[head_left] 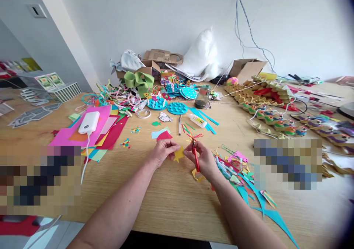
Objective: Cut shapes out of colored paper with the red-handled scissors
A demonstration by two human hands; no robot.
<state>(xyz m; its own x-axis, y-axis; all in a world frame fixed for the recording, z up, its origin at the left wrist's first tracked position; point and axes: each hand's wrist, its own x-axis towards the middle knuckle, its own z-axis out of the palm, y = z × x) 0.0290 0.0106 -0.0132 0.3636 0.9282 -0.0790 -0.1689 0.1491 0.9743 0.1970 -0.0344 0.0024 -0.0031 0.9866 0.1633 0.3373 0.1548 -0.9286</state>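
Note:
My left hand (pixel 163 153) pinches the left edge of a small yellow paper star (pixel 179 154) above the wooden table. Hooked in my right hand (pixel 206 160) is a pair of red-handled scissors (pixel 195 160), blades pointing away from me. The right fingertips come close to the star's right side; whether they touch it I cannot tell. Just beyond my left hand lie red paper (pixel 164 135) and a light blue piece. Yellow paper scraps (pixel 197 175) rest under the right hand. Farther out are a pen (pixel 179 126), a glue bottle (pixel 198 120) and a fish cutout (pixel 165 116).
Coloured sheets (pixel 110 136) with a white power bank (pixel 89 122) are stacked at left. Paper offcuts (pixel 235 168) heap up beside my right forearm. Blue discs (pixel 177 108) and a glass jar (pixel 203 96) stand behind. Egg cartons (pixel 249 92) fill the right side.

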